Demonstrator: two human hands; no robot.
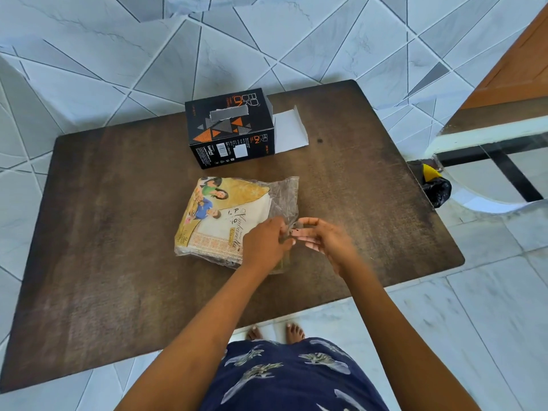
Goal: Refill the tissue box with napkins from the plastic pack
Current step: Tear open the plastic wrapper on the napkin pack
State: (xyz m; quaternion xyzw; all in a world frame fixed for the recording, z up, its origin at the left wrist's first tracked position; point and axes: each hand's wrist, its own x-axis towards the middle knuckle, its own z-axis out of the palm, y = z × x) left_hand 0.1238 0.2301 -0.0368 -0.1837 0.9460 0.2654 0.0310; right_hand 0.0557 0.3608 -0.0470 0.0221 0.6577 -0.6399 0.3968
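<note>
A black tissue box [229, 127] with orange and grey triangles stands at the far side of the brown table [118, 232], its white end flap [289, 132] folded open to the right. In front of it lies the plastic pack of napkins [225, 215], yellow and white with a printed picture, its clear end pointing right. My left hand [265, 243] pinches the clear plastic at the pack's right end. My right hand [324, 237] meets it there, fingers on the same loose plastic, slightly blurred.
A glass-topped table [504, 149] with a dark frame stands at the right, close to the brown table's corner. A black bag with a yellow piece [434, 183] sits beside that corner. Pale tiled floor surrounds the table; my bare feet show below its near edge.
</note>
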